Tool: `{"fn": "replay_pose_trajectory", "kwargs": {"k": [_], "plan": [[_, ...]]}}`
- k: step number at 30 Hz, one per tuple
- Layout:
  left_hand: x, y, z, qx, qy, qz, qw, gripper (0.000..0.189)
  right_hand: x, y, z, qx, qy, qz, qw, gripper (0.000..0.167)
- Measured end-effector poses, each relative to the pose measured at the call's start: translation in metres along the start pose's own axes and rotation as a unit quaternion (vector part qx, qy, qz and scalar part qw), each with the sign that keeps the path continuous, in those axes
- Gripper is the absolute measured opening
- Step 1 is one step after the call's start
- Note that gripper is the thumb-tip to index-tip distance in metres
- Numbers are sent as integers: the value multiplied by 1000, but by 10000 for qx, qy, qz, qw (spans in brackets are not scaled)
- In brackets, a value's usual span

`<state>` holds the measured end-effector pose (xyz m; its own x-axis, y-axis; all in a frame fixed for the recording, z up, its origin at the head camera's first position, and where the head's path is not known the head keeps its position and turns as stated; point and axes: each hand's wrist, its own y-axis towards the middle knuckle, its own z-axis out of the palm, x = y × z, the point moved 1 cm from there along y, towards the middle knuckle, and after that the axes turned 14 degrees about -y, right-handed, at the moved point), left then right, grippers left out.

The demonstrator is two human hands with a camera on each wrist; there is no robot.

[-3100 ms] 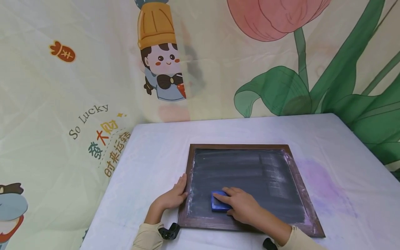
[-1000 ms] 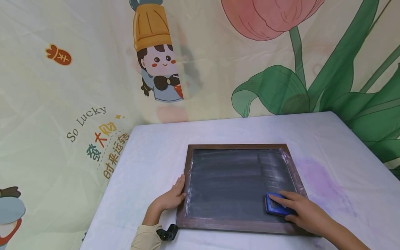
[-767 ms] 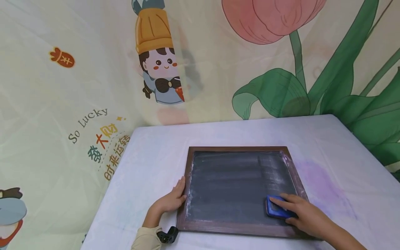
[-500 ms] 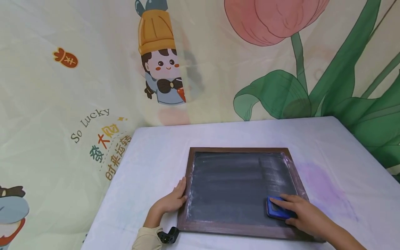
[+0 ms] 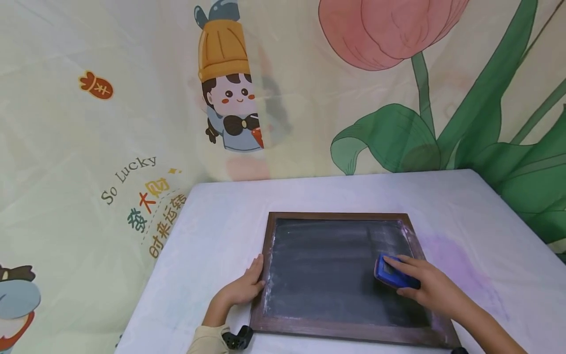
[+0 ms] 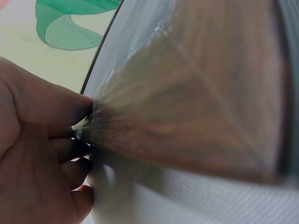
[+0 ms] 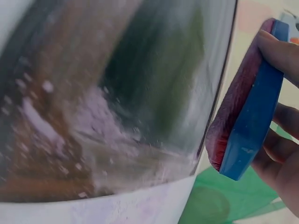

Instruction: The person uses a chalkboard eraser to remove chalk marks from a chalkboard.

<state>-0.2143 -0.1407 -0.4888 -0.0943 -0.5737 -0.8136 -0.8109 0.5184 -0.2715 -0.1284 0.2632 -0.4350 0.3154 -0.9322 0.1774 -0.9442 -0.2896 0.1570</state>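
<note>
A dark chalkboard (image 5: 323,275) in a brown wooden frame lies on the table. My left hand (image 5: 240,290) rests along the frame's left side, fingers extended. In the left wrist view the thumb (image 6: 51,100) touches the edge of the frame (image 6: 187,116). Over the board's right part my right hand (image 5: 426,282) grips a blue chalkboard eraser (image 5: 393,273), thumb on one side and fingers on top and across. The eraser is tilted, and a dark shadow lies below it on the board. Its reddish felt (image 7: 238,98) faces the board in the right wrist view.
A white cloth covers the table (image 5: 221,221), with a purple smudge (image 5: 457,265) right of the board. Whitish chalk traces mark the frame's right corner (image 7: 88,116). Behind hangs a printed curtain (image 5: 296,98) with a tulip and a cartoon figure.
Earlier my right hand slid the eraser rightward from the board's lower middle. Since half a second ago it has raised and tilted the eraser, shifting it away from me. The left hand stays put.
</note>
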Motion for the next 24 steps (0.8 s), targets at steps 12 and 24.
{"fn": "replay_pose_trajectory", "kwargs": {"k": [12,24], "plan": [[0,-2,1,-14,-141,110,9998,62,-54,2,-5,-409,-385,1561,9861,71],[5,-3,2,-173,-180,163,9996,62,-106,4,18,695,-755,2410,9651,75]]}}
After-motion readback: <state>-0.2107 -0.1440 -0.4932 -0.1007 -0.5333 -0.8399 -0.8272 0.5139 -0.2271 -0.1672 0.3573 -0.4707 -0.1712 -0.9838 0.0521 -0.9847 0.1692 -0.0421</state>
